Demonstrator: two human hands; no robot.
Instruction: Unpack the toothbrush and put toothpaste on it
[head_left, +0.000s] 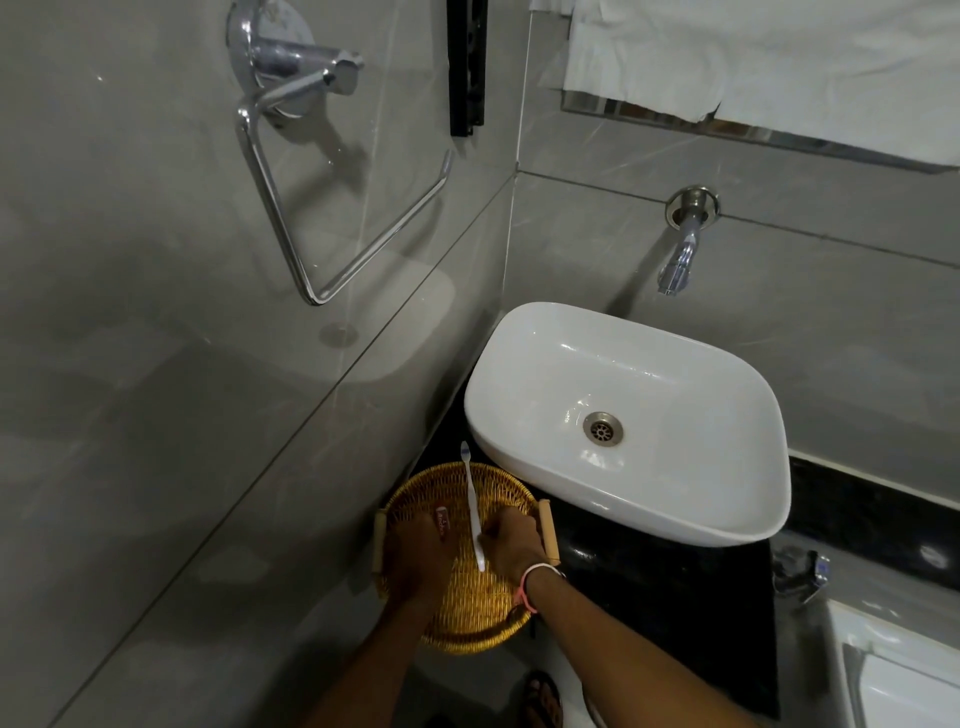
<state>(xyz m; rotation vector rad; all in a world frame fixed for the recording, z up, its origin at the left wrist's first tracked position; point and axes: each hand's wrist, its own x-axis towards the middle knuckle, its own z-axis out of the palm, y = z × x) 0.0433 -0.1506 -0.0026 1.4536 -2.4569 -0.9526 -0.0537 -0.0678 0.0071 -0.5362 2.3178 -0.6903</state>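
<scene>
A round woven golden wicker basket with two pale wooden handles (470, 613) sits at the left edge of the black stone worktop (670, 597), just beside the white rounded ceramic basin (691, 499), and both hands work over it. The right hand (511, 543) is curled around the lower handle of a thin white plastic toothbrush (471, 499), already bare of wrapping; it lies slanted with the bristled head past the basket's far rim, probably to keep the bristles clear. The left hand (415, 551) rests palm down on a small red-and-white toothpaste tube (442, 521) in the basket; its fingers cover the tube, so I cannot tell whether they have closed on it. Getting the paste looks like the step in hand.
</scene>
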